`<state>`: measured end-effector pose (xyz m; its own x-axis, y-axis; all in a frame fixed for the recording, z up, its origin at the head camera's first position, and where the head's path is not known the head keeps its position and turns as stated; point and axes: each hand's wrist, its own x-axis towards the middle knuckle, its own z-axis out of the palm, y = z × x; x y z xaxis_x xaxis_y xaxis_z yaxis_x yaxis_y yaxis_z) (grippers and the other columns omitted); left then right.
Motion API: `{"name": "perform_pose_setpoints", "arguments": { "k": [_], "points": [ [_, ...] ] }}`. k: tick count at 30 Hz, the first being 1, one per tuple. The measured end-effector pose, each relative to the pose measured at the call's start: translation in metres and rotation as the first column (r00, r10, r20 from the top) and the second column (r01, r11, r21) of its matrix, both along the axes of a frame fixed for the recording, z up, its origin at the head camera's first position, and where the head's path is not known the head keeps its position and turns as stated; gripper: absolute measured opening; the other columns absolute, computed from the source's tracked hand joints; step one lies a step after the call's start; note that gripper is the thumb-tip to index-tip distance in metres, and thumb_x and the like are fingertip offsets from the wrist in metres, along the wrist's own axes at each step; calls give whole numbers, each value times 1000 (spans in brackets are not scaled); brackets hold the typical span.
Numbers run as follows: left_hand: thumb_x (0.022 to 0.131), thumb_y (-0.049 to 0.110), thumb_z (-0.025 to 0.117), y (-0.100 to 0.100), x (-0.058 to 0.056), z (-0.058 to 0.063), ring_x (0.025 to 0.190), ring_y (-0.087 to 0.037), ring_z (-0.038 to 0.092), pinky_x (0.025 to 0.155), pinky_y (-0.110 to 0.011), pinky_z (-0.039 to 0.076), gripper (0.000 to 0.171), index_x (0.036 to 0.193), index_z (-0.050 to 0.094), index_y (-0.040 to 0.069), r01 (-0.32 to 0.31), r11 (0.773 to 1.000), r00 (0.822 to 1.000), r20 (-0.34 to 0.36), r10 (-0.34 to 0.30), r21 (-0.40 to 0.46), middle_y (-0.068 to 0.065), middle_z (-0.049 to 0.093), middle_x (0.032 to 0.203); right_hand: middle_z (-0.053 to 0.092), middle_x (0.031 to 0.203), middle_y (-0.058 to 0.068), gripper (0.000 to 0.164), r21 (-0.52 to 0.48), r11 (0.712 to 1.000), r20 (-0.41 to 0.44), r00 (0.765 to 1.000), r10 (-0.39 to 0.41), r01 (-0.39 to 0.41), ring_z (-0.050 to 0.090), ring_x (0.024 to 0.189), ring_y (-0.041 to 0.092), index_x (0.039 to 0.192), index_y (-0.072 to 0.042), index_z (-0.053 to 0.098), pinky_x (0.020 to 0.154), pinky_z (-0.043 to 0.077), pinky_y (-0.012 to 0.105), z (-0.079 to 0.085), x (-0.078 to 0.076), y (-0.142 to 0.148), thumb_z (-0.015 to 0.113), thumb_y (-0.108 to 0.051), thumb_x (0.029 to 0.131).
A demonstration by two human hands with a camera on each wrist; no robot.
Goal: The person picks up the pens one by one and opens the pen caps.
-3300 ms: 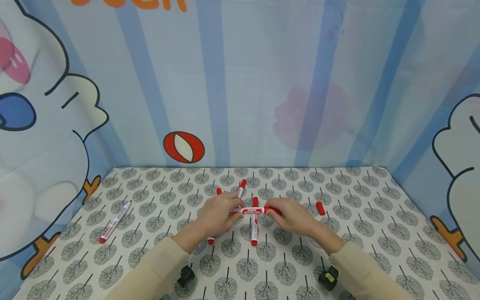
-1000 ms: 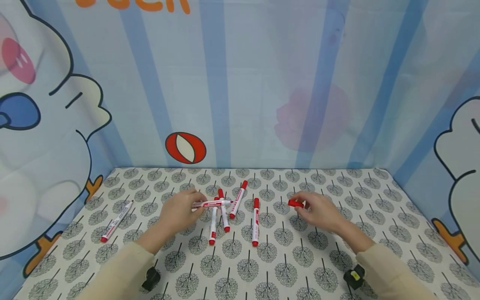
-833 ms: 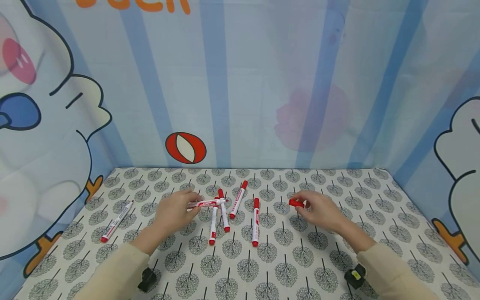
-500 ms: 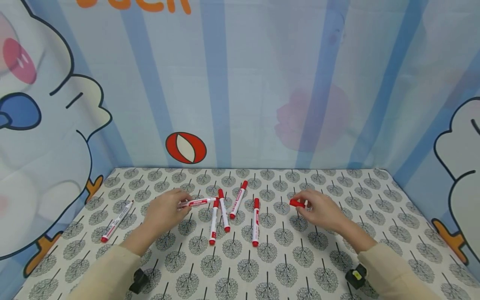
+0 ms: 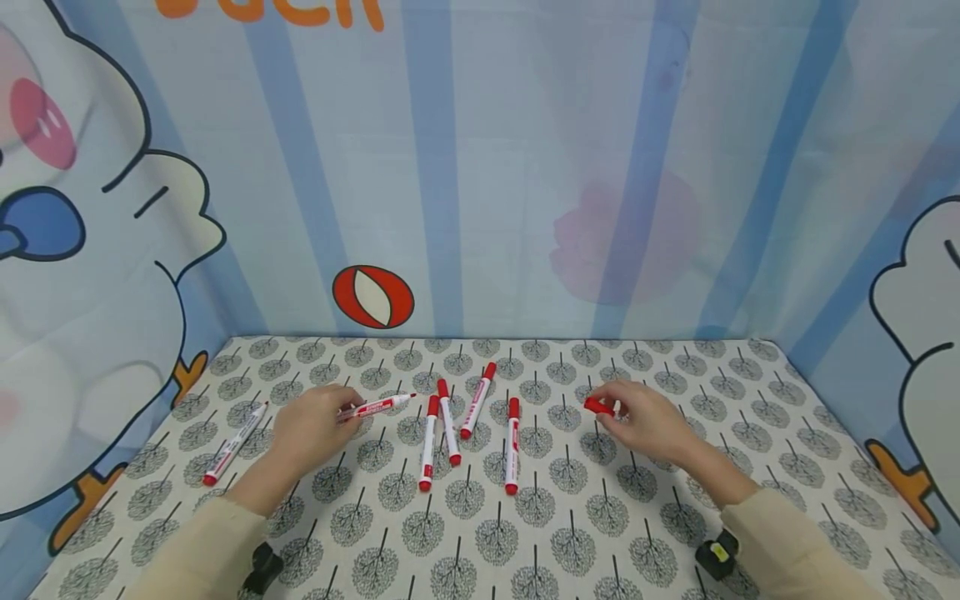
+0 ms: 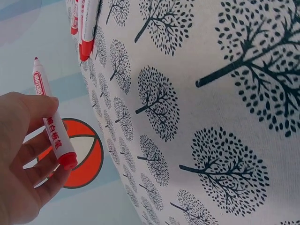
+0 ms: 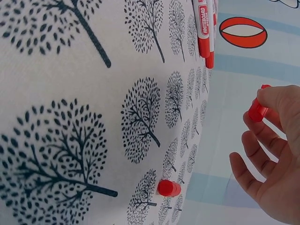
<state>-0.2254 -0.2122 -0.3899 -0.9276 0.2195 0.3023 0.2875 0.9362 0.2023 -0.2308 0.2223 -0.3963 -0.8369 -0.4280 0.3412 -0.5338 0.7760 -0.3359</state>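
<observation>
My left hand [image 5: 311, 425] pinches an uncapped whiteboard marker [image 6: 58, 133] between thumb and fingers, holding it up with its red tip pointing right in the head view. In my right hand [image 5: 645, 421] is a red marker cap [image 7: 258, 110], pinched between thumb and index finger, while the other fingers spread loosely. A second red cap [image 7: 169, 188] lies on the patterned cloth below that hand; in the head view the right hand hides it. Left of the left hand, another uncapped marker [image 5: 235, 444] lies on the cloth.
Several capped red-and-white markers lie mid-table, among them a straight one [image 5: 512, 446], a slanted one [image 5: 477, 402] and two side by side, the nearer being the left marker [image 5: 428, 443]. A hanging printed backdrop [image 5: 495, 208] closes off the back and sides of the cloth-covered table.
About three seconds ago both hands gripped one marker at the centre. Its cap is now off in the right hand, and the left hand has moved left with the marker; the right has barely shifted lately.
</observation>
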Motion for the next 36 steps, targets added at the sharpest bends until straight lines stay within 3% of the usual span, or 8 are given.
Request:
{"name": "perform_pose_setpoints", "arguments": {
  "k": [4,13,28,36],
  "points": [
    [75,17,71,-5,0,0,64,-12,58,43,-22,38,17,92,70,14,-10,1000,1000,8,10,1,-2,68,81,61,87,-5,25,-9,1000,16,1000,-4,4,53,72,7,106,-11,64,61,45,21,1,0,2,67,-10,81],
    [78,19,69,-15,3,6,67,-16,58,45,-25,41,20,97,69,13,-85,996,991,105,85,-11,-3,67,84,61,82,-6,25,-7,1000,14,1000,-6,7,53,71,6,105,-11,64,63,46,22,4,-2,6,67,-11,80],
    [77,20,69,-40,2,0,67,-17,55,47,-28,42,21,95,68,9,-127,992,986,106,128,-23,-6,59,86,62,82,-5,21,-16,1000,-13,1000,-14,14,53,68,5,102,-11,63,58,44,21,5,-1,13,66,-12,81],
    [79,19,68,-46,6,1,58,-13,51,44,-26,40,24,98,66,5,-181,984,966,187,179,-9,-7,62,84,61,80,-5,22,-9,999,-25,999,-36,36,51,65,5,104,-12,63,55,42,21,5,-1,17,66,-14,82]
  ]
}}
